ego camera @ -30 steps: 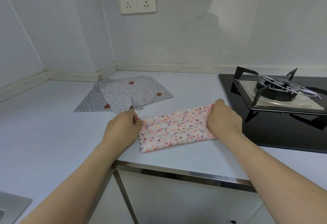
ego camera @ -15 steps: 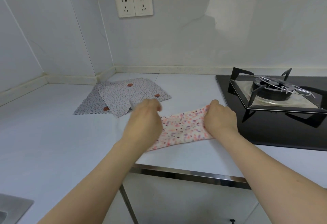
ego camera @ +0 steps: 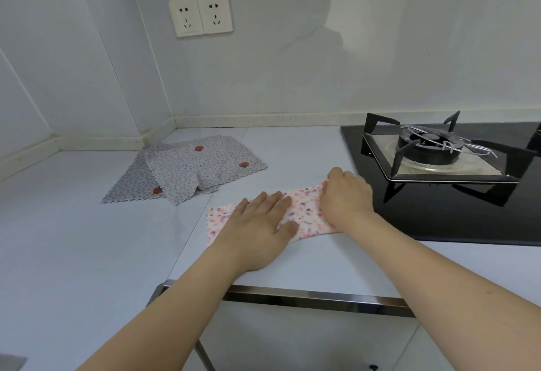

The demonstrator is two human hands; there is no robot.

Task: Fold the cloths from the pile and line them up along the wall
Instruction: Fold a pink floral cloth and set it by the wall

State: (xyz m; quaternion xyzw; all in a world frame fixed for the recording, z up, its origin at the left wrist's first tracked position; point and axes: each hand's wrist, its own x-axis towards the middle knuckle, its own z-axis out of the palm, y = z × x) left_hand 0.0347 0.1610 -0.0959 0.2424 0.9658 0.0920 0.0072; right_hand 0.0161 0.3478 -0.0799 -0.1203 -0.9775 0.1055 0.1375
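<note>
A pink speckled cloth [ego camera: 306,208], folded into a strip, lies on the white counter [ego camera: 87,239] near its front edge. My left hand [ego camera: 257,230] rests flat on the strip's middle with fingers spread. My right hand [ego camera: 347,198] grips the strip's right end with curled fingers, next to the hob. A pile of grey dotted cloths [ego camera: 187,168] with red spots lies unfolded behind and to the left, close to the wall corner.
A black glass hob [ego camera: 439,215] with a gas burner and pan support [ego camera: 433,151] fills the right side. A double wall socket [ego camera: 200,15] sits above the corner. A metal strip edges the counter front [ego camera: 307,297]. A sink corner shows at bottom left.
My left hand let go of the strip's left end, swung right over the cloth and now lies flat on its middle. My right hand stayed gripping the right end.
</note>
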